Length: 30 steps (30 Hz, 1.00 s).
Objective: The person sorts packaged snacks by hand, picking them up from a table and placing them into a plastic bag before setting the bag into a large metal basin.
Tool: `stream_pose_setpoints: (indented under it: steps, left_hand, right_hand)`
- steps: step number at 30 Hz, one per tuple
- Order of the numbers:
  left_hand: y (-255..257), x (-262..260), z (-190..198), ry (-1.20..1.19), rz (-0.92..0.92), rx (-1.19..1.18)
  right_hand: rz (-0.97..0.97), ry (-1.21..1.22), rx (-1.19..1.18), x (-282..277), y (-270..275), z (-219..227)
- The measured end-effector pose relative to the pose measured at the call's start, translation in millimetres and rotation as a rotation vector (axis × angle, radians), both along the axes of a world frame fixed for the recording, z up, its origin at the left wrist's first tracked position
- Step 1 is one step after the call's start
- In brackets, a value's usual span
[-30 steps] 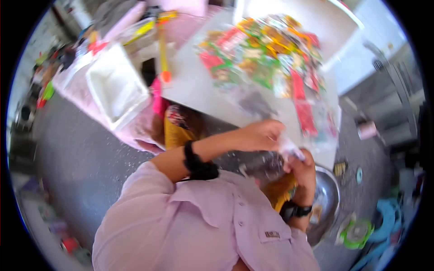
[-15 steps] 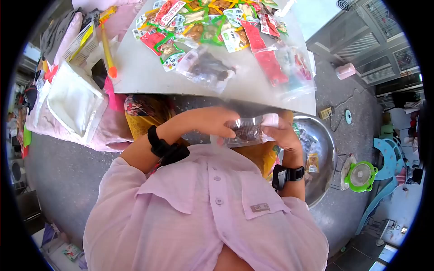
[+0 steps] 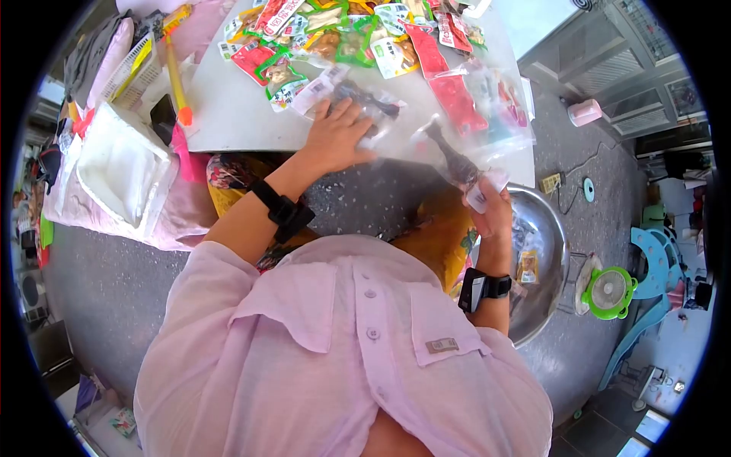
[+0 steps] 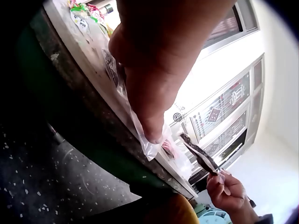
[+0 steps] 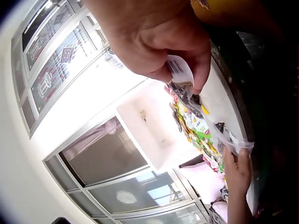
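In the head view my right hand (image 3: 493,212) pinches the white label end of a clear pack (image 3: 455,158) that holds a dark, drumstick-shaped item. The pack tilts up and away from the hand, overlapping the table's front edge. My left hand (image 3: 336,139) lies with fingers spread over the near side of a clear plastic bag (image 3: 381,107) with dark contents on the table. In the left wrist view the left thumb is at the edge of this bag (image 4: 148,148). Thumb and fingers of the right hand (image 5: 163,46) grip the printed label in the right wrist view.
Colourful food packets (image 3: 335,46) are heaped at the back of the white table (image 3: 228,126). Red packs (image 3: 457,103) and clear bags lie to the right. A steel basin (image 3: 552,251) with packets stands at right, a white foam box (image 3: 126,175) at left.
Half a second ago both hands held the clear pack over the lap. The left hand has let go and moved forward-left onto the bag; the right has kept the pack and shifted it toward the table.
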State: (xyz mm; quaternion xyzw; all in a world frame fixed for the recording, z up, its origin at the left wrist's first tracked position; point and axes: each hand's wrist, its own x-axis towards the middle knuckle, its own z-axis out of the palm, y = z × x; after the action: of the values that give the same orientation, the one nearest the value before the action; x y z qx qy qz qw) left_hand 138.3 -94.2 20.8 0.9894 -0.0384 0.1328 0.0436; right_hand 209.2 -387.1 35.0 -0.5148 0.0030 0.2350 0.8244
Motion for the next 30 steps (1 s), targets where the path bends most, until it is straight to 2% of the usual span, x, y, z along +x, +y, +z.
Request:
stream_pose_setpoints:
  steps: [2,5,8,11,14,17,20,23,26,30]
  left_hand:
    - [-3,3,6,0.080,0.017,-0.001]
    - [-8,5,8,0.068,0.040,-0.030]
    - [-18,3,3,-0.090,0.065,-0.113]
    - [-29,0,0,-0.119,0.078,-0.154]
    - [-37,-2,-2,-0.126,0.048,-0.202]
    - [-36,-3,-7,-0.019,0.010,-0.123]
    - [-36,-1,-6,0.004,0.027,-0.156]
    - [-39,0,-11,-0.094,0.047,-0.202]
    - [-40,-1,-18,-0.149,0.058,-0.220]
    - [-37,2,-21,-0.160,0.045,-0.186]
  right_hand:
    - [-0.060,0.048,-0.036,-2,3,-1]
    - [-0.060,0.039,-0.032,-1,6,-6]
    - [0.001,0.005,-0.040,-1,7,-11]
    - [0.036,0.060,-0.082,-2,12,-10]
    - [0.012,0.101,-0.038,-6,19,-9]
    - [0.045,0.140,-0.007,0,17,-26]
    - [0.102,0.130,-0.004,3,19,-29]
    - [0.094,0.181,0.020,3,22,-32]
    - [0.023,0.144,-0.070,0,19,-24]
    - [0.080,0.059,-0.045,0,11,-21]
